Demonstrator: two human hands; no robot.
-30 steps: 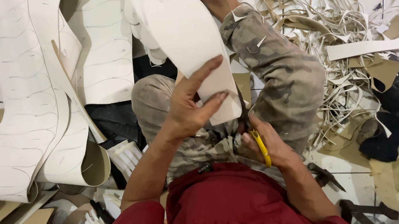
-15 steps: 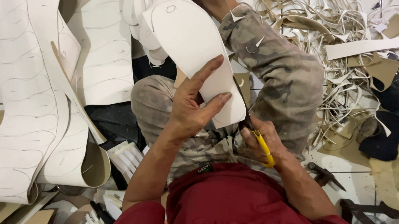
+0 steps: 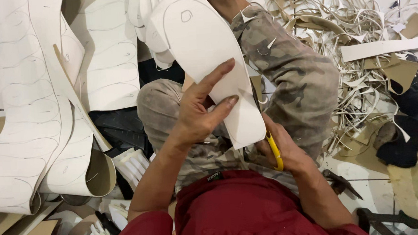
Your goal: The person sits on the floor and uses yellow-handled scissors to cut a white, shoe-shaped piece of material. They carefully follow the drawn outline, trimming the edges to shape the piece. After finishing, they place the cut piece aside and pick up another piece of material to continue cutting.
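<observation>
White sole (image 3: 215,59) lies over the lap, left hand (image 3: 197,116) pinching its edge between thumb and spread fingers. Right hand (image 3: 286,149) is wrapped around yellow scissors (image 3: 274,150) at the sole's heel edge: trimming seems underway; turning the sole looks needed next.

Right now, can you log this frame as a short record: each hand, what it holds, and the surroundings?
left hand: grips a white sole-shaped cutout, thumb on top
right hand: holds yellow-handled scissors at the cutout's edge
left of person: white sheets marked with sole outlines
right of person: pile of offcut strips on tiled floor
</observation>
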